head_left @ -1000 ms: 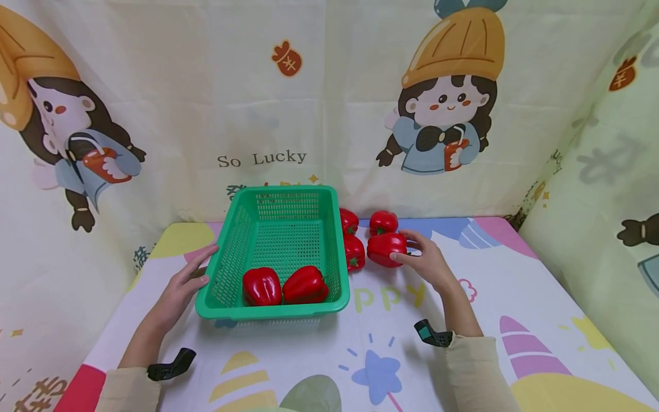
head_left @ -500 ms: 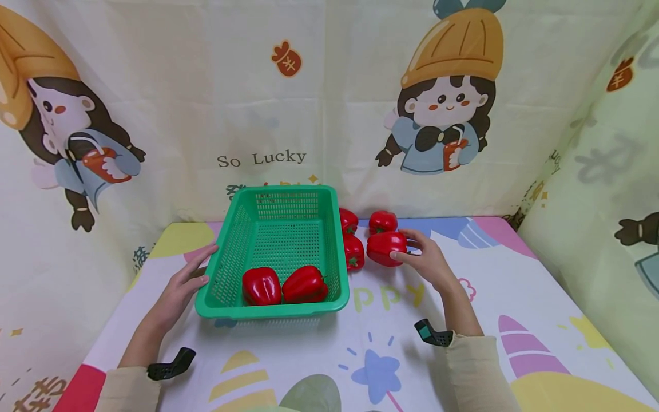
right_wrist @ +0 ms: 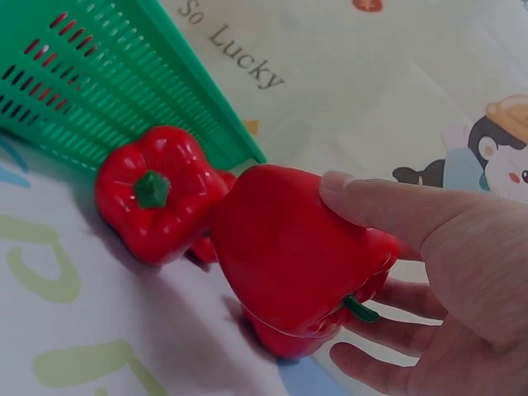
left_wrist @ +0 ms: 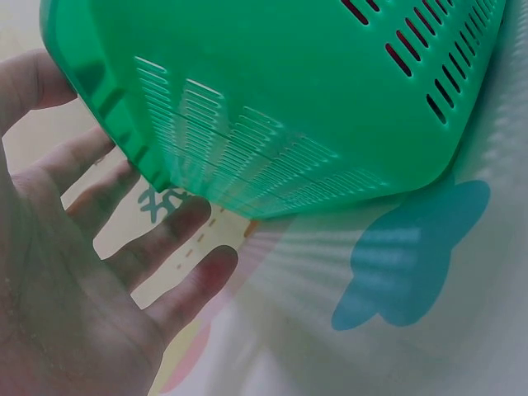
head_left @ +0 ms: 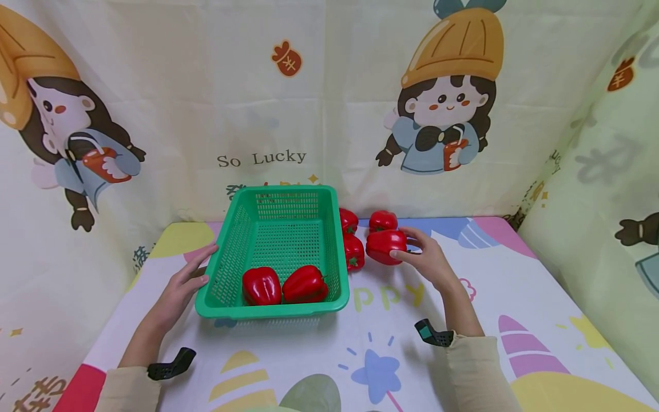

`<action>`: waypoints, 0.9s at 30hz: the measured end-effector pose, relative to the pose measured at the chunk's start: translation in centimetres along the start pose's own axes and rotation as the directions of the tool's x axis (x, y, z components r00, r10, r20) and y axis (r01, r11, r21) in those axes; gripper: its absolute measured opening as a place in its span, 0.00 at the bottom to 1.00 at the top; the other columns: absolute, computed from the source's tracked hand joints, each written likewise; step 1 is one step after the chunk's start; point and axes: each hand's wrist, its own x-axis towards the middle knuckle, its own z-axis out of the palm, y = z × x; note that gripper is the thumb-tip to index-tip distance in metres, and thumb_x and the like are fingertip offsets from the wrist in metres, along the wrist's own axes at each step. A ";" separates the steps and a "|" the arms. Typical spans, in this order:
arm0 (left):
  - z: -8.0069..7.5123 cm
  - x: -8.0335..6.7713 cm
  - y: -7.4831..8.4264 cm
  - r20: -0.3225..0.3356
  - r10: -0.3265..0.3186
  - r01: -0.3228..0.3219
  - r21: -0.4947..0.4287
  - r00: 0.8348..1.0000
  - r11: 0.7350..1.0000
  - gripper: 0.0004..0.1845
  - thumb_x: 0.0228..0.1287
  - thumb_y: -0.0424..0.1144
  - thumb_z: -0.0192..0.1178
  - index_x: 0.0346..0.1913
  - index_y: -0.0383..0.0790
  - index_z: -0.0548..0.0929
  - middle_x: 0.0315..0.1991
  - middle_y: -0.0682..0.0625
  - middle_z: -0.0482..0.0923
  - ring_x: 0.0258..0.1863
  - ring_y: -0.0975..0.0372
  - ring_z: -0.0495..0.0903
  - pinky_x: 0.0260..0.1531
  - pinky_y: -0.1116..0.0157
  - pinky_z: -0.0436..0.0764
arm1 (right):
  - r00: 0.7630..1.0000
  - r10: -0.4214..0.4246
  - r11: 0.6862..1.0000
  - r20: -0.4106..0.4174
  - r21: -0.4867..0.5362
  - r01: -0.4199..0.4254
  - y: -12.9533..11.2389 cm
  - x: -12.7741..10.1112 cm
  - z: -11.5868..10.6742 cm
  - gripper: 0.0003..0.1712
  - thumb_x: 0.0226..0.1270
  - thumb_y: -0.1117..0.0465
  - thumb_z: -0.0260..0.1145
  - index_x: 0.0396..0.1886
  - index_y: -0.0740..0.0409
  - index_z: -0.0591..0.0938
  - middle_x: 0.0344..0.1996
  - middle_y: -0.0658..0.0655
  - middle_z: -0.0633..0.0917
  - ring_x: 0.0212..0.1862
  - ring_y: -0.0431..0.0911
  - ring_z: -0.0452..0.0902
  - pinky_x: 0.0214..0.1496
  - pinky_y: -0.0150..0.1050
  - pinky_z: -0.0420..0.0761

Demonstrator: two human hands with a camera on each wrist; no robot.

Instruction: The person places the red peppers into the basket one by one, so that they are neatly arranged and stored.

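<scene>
The right hand (head_left: 427, 260) grips a red bell pepper (head_left: 385, 247) at the green basket's (head_left: 273, 309) three o'clock; the left hand (head_left: 180, 286), fingers spread, braces its nine o'clock wall. Two peppers (head_left: 284, 285) lie inside, three (head_left: 360, 234) outside.

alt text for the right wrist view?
A right hand grips a red pepper, thumb on top and fingers underneath. Left of it a second pepper lies on the printed cloth beside a green basket.
</scene>
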 end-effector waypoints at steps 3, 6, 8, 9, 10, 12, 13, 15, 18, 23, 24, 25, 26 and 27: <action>0.0 0.0 0.0 -0.003 0.000 0.000 0.005 1.000 1.000 0.27 0.77 0.42 0.40 0.76 0.52 0.55 0.78 0.57 0.49 0.61 0.76 0.62 0.55 0.67 0.67 | 1.000 -0.004 1.000 -0.001 0.002 0.004 0.0 0.0 0.0 0.46 0.56 0.47 0.73 0.72 0.49 0.64 0.68 0.60 0.69 0.67 0.60 0.65 0.54 0.54 0.80; 0.0 0.0 0.0 -0.004 -0.005 0.005 0.007 1.000 1.000 0.27 0.77 0.43 0.40 0.76 0.53 0.55 0.78 0.58 0.49 0.61 0.76 0.62 0.57 0.59 0.67 | 1.000 -0.011 1.000 0.000 0.006 0.011 0.0 0.0 0.0 0.46 0.56 0.47 0.73 0.72 0.49 0.65 0.68 0.60 0.69 0.67 0.60 0.65 0.54 0.55 0.80; 0.0 0.0 0.0 -0.005 -0.008 0.008 0.009 1.000 1.000 0.28 0.77 0.43 0.40 0.76 0.53 0.54 0.78 0.58 0.49 0.61 0.76 0.62 0.58 0.55 0.67 | 1.000 -0.015 1.000 0.000 0.008 0.015 -0.1 0.0 -0.1 0.45 0.56 0.47 0.73 0.72 0.49 0.65 0.68 0.60 0.69 0.67 0.60 0.65 0.54 0.54 0.80; 0.0 0.0 0.0 -0.004 -0.010 0.010 0.008 1.000 1.000 0.28 0.77 0.43 0.40 0.76 0.53 0.54 0.78 0.58 0.49 0.61 0.76 0.62 0.58 0.53 0.66 | 1.000 -0.019 1.000 -0.001 0.007 0.019 -0.1 0.0 -0.1 0.45 0.56 0.47 0.73 0.72 0.50 0.65 0.68 0.60 0.69 0.67 0.60 0.66 0.54 0.54 0.80; 0.0 0.0 0.0 -0.004 -0.011 0.011 0.008 1.000 1.000 0.28 0.77 0.43 0.40 0.76 0.53 0.54 0.78 0.58 0.49 0.61 0.76 0.62 0.58 0.53 0.66 | 1.000 -0.022 1.000 -0.001 0.006 0.022 -0.2 0.0 -0.1 0.45 0.56 0.47 0.73 0.72 0.49 0.65 0.67 0.60 0.70 0.67 0.60 0.66 0.54 0.54 0.81; 0.0 0.0 0.1 -0.005 -0.012 0.012 0.008 1.000 1.000 0.28 0.77 0.43 0.40 0.76 0.52 0.54 0.78 0.58 0.49 0.61 0.76 0.62 0.58 0.54 0.67 | 1.000 -0.027 1.000 -0.003 0.007 0.027 -0.3 -0.1 -0.1 0.45 0.56 0.47 0.73 0.72 0.49 0.65 0.67 0.60 0.70 0.67 0.60 0.66 0.53 0.53 0.81; 0.0 0.0 0.1 -0.005 -0.012 0.012 0.009 1.000 1.000 0.28 0.77 0.43 0.40 0.76 0.52 0.54 0.78 0.58 0.49 0.60 0.77 0.62 0.57 0.55 0.67 | 1.000 -0.028 1.000 -0.003 0.009 0.028 -0.4 -0.1 -0.1 0.45 0.56 0.47 0.73 0.72 0.49 0.65 0.67 0.60 0.70 0.67 0.60 0.66 0.53 0.53 0.81; 0.0 0.0 0.1 -0.006 -0.011 0.011 0.010 1.000 1.000 0.28 0.77 0.43 0.40 0.76 0.52 0.55 0.77 0.58 0.49 0.60 0.77 0.62 0.57 0.57 0.67 | 0.999 -0.033 0.999 -0.002 0.014 0.033 -0.6 -0.1 -0.1 0.44 0.56 0.48 0.73 0.71 0.49 0.66 0.67 0.60 0.70 0.67 0.60 0.66 0.54 0.54 0.80; 0.0 0.0 0.1 -0.007 -0.011 0.011 0.012 1.000 1.000 0.28 0.77 0.43 0.40 0.76 0.52 0.55 0.77 0.57 0.49 0.60 0.77 0.62 0.56 0.60 0.67 | 0.999 -0.041 0.999 0.000 0.019 0.041 -0.8 -0.2 -0.1 0.44 0.57 0.47 0.72 0.71 0.49 0.66 0.67 0.60 0.70 0.66 0.61 0.67 0.54 0.54 0.80; 0.1 0.0 0.1 -0.009 -0.017 0.017 0.017 1.000 1.000 0.28 0.76 0.43 0.40 0.76 0.53 0.55 0.78 0.57 0.49 0.60 0.77 0.62 0.57 0.58 0.67 | 0.999 -0.049 0.999 0.004 0.024 0.049 -1.1 -0.3 -0.1 0.44 0.57 0.47 0.72 0.71 0.49 0.66 0.67 0.60 0.70 0.66 0.61 0.67 0.53 0.53 0.81; 0.1 0.0 0.1 -0.009 -0.019 0.020 0.017 1.000 1.000 0.28 0.76 0.43 0.40 0.76 0.53 0.54 0.78 0.57 0.49 0.60 0.77 0.61 0.57 0.57 0.67 | 0.999 -0.050 0.998 0.005 0.026 0.050 -1.2 -0.3 -0.1 0.44 0.57 0.47 0.72 0.71 0.49 0.66 0.67 0.60 0.70 0.66 0.61 0.67 0.53 0.53 0.81; 0.1 0.0 0.1 -0.010 -0.021 0.021 0.019 1.000 1.000 0.28 0.76 0.43 0.40 0.76 0.53 0.54 0.78 0.57 0.49 0.60 0.77 0.61 0.57 0.56 0.67 | 0.999 -0.052 0.998 0.006 0.029 0.052 -1.3 -0.3 -0.1 0.44 0.57 0.47 0.72 0.71 0.49 0.66 0.67 0.60 0.70 0.66 0.61 0.67 0.53 0.53 0.81; 0.1 0.0 0.1 -0.010 -0.023 0.023 0.019 1.000 1.000 0.28 0.76 0.44 0.40 0.76 0.53 0.54 0.78 0.57 0.49 0.60 0.77 0.61 0.58 0.54 0.67 | 0.999 -0.053 0.998 0.008 0.030 0.053 -1.3 -0.3 -0.1 0.44 0.57 0.47 0.72 0.71 0.49 0.66 0.67 0.60 0.70 0.66 0.61 0.67 0.53 0.53 0.81; 0.1 0.0 0.1 -0.010 -0.024 0.024 0.019 1.000 1.000 0.28 0.76 0.44 0.40 0.76 0.53 0.54 0.78 0.57 0.49 0.60 0.77 0.61 0.58 0.53 0.67 | 0.999 -0.054 0.998 0.009 0.032 0.054 -1.4 -0.3 -0.1 0.44 0.57 0.47 0.72 0.71 0.49 0.65 0.67 0.60 0.70 0.66 0.61 0.67 0.53 0.53 0.81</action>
